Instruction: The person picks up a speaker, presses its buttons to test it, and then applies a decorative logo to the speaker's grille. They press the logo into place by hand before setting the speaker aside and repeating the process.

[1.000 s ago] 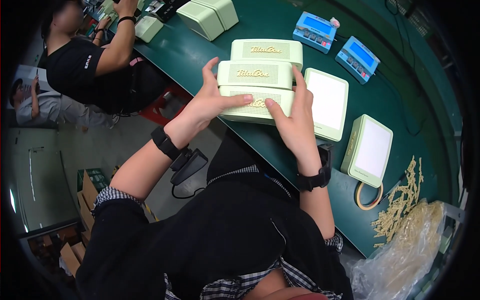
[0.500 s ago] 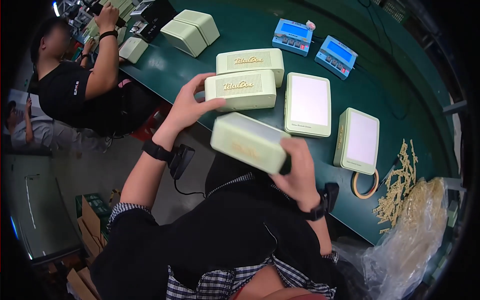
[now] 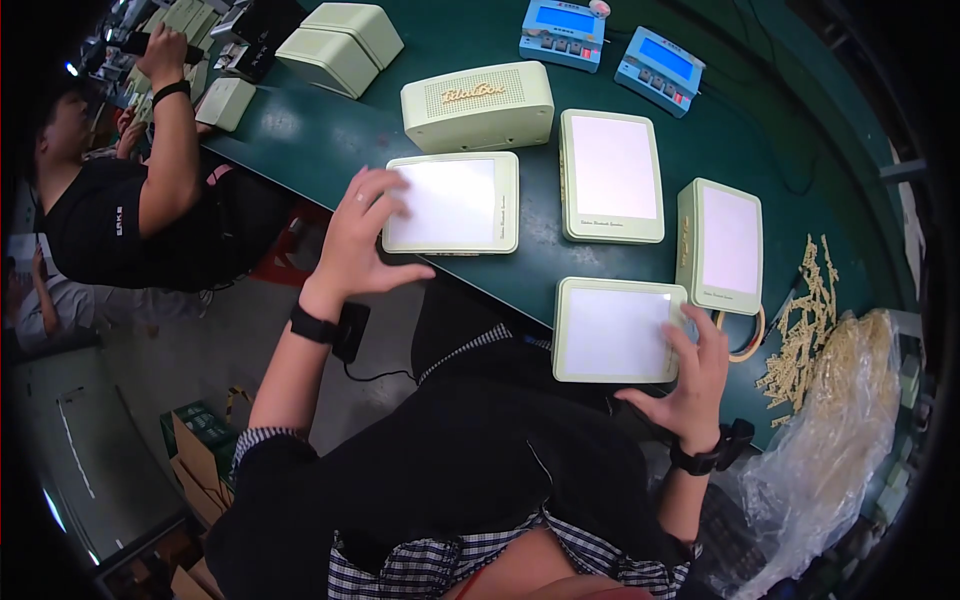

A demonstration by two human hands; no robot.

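My left hand [image 3: 362,238] has its fingers spread at the left end of a pale green speaker [image 3: 506,205]. Its blurred fingertips lap over that speaker's white panel, while the thumb points away from the near edge. My right hand [image 3: 692,378] is by a second speaker [image 3: 612,330], panel up at the table's near edge. The fingertips overlap its right end, and the thumb sits apart below its near side. Behind the left one, another speaker [image 3: 478,108] shows its perforated front with gold lettering. Two more speakers, one upright-oriented [image 3: 612,175] and one farther right [image 3: 728,245], show white panels.
Two blue devices with screens [image 3: 562,35] stand at the back of the green table [image 3: 300,130]. Pale boxes [image 3: 340,50] are at the far left. A tape roll [image 3: 750,340], gold letter pieces [image 3: 805,340] and a plastic bag [image 3: 835,450] lie right. A co-worker [image 3: 130,200] sits left.
The speaker by my left hand now shows its white panel instead of its lettered front. My right hand has moved right with its speaker, turned panel up, and its fingers have spread.
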